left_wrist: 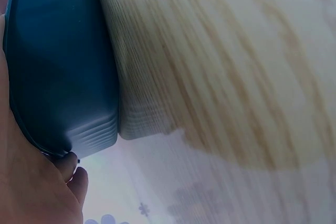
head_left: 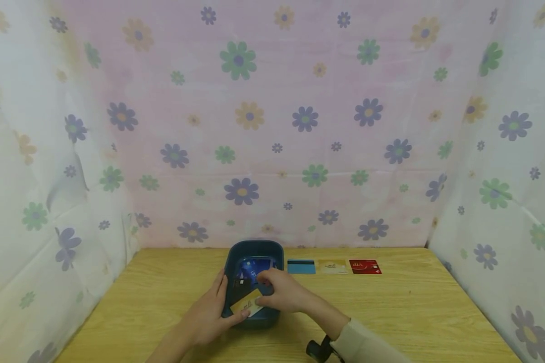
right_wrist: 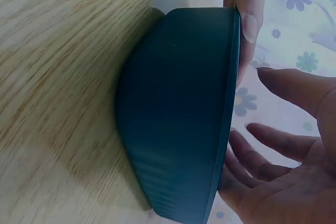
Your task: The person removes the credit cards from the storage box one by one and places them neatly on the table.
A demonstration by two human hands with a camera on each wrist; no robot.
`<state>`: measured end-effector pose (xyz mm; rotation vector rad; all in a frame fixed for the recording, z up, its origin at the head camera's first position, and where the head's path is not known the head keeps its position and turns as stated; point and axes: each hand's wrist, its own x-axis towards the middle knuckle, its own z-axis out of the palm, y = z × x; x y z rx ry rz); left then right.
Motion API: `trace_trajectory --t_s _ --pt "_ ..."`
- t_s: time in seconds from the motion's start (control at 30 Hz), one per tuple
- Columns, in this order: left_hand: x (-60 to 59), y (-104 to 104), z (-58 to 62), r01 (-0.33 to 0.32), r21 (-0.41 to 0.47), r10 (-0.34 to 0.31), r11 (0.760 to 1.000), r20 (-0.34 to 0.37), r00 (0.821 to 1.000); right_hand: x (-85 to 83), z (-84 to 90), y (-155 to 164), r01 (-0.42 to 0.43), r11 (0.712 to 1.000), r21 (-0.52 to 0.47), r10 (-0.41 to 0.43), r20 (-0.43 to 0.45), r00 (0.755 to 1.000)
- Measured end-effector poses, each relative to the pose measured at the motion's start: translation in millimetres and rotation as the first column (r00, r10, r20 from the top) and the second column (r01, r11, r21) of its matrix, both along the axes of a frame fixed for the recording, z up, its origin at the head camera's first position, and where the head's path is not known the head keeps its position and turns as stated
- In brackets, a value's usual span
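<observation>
Two cards already in dark blue tub (head_left: 276, 250) at table's (head_left: 413, 312) 12 o'clock centre: blue inside, gold card (head_left: 247, 305) on near rim. Left hand (head_left: 209, 316) steadies rim, thumb pinning gold card. Right hand (head_left: 283, 292) relaxed, fingers spread over tub. Three cards left at tub's 3 o'clock: blue card (head_left: 301, 266), beige card (head_left: 332, 266), red card (head_left: 365, 266)

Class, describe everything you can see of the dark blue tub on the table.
The dark blue tub is a rounded-rectangular container that looks like smooth plastic, with a thin rim and faintly ridged lower corners. It stands upright on the wooden table, near the back wall, left of a row of three cards. A blue card lies inside; a yellowish card rests over its near rim. The left hand holds its left side, fingers along the rim; the right hand reaches over its opening.
</observation>
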<state>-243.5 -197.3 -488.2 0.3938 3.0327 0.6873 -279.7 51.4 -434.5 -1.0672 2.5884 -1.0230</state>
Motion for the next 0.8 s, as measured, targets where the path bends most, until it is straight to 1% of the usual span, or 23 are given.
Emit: trace_trajectory --t_s 0.13,0.27,0.37,0.5,0.63,0.73,0.8 --pt "0.0 -0.4 -0.4 0.005 0.000 -0.005 1.000 -0.009 1.000 0.7 0.1 -11.3 0.027 0.999 0.031 -0.029 0.037 0.999" --pt "-0.7 -1.0 -2.2 0.014 -0.002 -0.014 1.000 -0.014 1.000 3.4 -1.7 -24.8 0.083 0.994 0.066 -0.089 0.093 0.992" --pt "0.0 -2.1 -3.4 0.015 0.000 -0.015 1.000 -0.013 1.000 5.1 -4.4 -35.7 0.136 0.984 0.117 -0.147 0.092 0.985" --pt "1.0 -2.1 -3.3 0.009 -0.003 -0.009 1.000 -0.010 1.000 4.4 -9.2 -46.8 0.196 0.966 0.168 -0.209 0.062 0.976" --pt "1.7 -0.8 -1.3 0.014 0.000 -0.014 1.000 -0.006 1.000 2.3 -13.2 -54.7 0.262 0.941 0.214 -0.283 0.078 0.956" --pt "1.9 -0.1 0.0 0.021 0.008 -0.021 1.000 -0.006 1.000 0.8 -14.3 -60.8 0.316 0.911 0.264 -0.349 0.089 0.933" --pt "2.1 0.3 0.7 0.020 0.013 -0.020 1.000 -0.004 1.000 -0.7 -16.1 -64.5 0.345 0.889 0.302 -0.384 0.078 0.920"
